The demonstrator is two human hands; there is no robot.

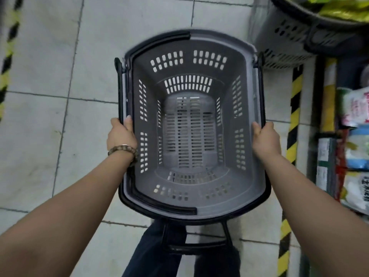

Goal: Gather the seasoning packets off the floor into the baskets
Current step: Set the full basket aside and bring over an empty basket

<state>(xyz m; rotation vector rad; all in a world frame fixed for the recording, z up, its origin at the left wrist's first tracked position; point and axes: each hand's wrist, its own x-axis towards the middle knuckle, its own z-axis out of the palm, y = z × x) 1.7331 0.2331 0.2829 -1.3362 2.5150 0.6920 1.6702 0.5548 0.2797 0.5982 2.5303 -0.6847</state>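
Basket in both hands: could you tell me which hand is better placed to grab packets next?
Likely the right hand: packets lie on its side; the left hand can hold the basket.

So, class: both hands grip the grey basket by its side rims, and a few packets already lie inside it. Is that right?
Not quite. The left hand and right hand do grip the grey basket by its side rims, but the head view shows it empty: only its slotted bottom is visible inside.
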